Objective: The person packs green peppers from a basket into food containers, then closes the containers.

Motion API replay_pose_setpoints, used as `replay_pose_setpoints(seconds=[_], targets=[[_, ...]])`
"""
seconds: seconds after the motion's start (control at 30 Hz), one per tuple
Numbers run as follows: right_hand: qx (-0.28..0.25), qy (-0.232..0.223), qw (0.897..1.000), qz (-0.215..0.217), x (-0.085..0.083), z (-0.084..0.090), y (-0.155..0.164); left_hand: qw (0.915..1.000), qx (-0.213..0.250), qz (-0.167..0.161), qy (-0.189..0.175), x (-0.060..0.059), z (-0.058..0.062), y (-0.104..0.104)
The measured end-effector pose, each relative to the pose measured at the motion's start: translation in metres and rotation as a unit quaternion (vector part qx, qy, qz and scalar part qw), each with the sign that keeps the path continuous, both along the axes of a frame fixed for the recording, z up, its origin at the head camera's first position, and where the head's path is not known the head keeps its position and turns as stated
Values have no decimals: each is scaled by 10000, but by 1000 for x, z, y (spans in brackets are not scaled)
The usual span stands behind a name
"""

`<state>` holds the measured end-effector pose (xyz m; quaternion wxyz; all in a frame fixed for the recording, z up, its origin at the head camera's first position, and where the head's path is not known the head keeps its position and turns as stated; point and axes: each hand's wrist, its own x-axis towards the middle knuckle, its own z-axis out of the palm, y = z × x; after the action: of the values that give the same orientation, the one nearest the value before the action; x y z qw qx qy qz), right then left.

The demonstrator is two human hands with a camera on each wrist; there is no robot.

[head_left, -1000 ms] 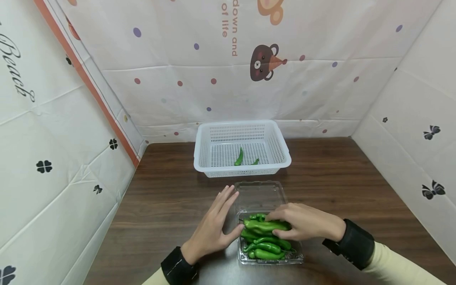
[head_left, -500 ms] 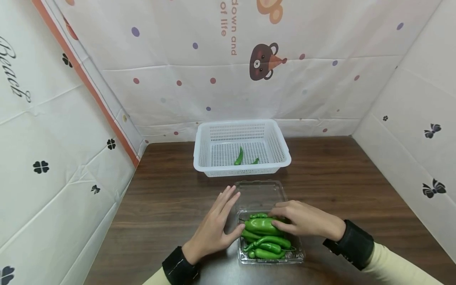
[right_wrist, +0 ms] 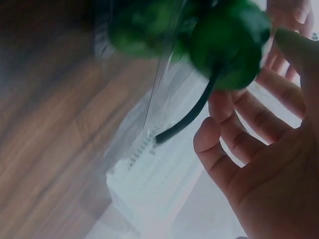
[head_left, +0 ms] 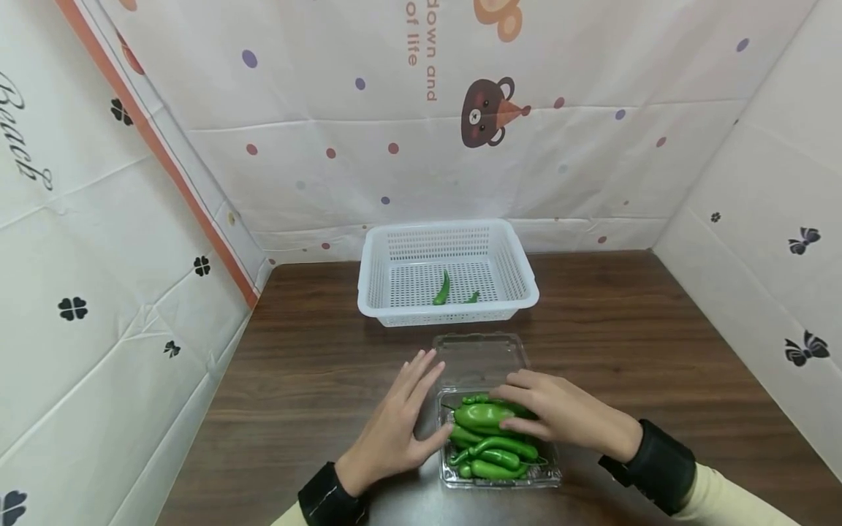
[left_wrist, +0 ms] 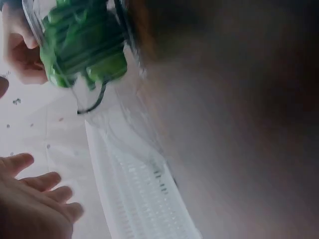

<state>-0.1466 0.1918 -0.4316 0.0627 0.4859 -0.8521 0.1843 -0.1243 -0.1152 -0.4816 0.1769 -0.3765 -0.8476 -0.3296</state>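
Observation:
A clear plastic clamshell box [head_left: 549, 475] full of green peppers sits near the table's front edge, its lid [head_left: 480, 356] lying open behind it. My right hand [head_left: 526, 409] reaches in from the right and grips the big top pepper [head_left: 483, 415], fingers over it and thumb under. In the right wrist view that pepper [right_wrist: 229, 45] shows its dark stem, close to my fingers [right_wrist: 249, 119]. My left hand [head_left: 411, 409] lies flat with straight fingers, thumb against the box's left wall. The left wrist view shows the peppers [left_wrist: 82, 45] through the plastic.
A white perforated basket [head_left: 375, 292] stands behind the box, holding two small green peppers [head_left: 442, 288]. Patterned sheet walls [head_left: 131, 292] enclose the brown wooden table [head_left: 625, 329] at left, back and right.
My right hand has shifted slightly on the top pepper, which has turned a little in the box. The left hand has barely moved.

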Motion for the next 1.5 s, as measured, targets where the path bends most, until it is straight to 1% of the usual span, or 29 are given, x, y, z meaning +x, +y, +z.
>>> replay_pose_setpoints(seconds=[0.07,0.17,0.23,0.3,0.43,0.63,0.73,1.0,1.23,1.5], targets=[[-50,32,10000,76,2,-1,0,9996,-207,-93,-140,6,-2,1],[-85,-36,10000,27,4,-2,0,9963,-558,-227,-613,15,-5,2],[-59,-105,9999,-43,5,-3,1,9922,-759,-234,-961,20,-7,3],[-2,-162,9998,-103,5,-2,2,9884,-937,-193,-1176,24,-8,3],[146,-311,9993,-151,7,-1,5,9846,-1140,-172,-1312,28,-9,2],[274,-504,9982,-153,10,-1,6,9794,-1108,-253,-1667,29,-8,1],[225,-581,9979,-195,10,-4,6,9786,-1102,-265,-1718,29,-7,2],[-24,-827,9964,-187,9,-9,8,9785,-1157,-264,-1689,28,-8,2],[-28,-807,9966,-155,9,-8,9,9822,-1197,-263,-1423,29,-9,2],[93,-646,9978,-99,9,-7,9,9817,-1167,-245,-1483,30,-8,2]])
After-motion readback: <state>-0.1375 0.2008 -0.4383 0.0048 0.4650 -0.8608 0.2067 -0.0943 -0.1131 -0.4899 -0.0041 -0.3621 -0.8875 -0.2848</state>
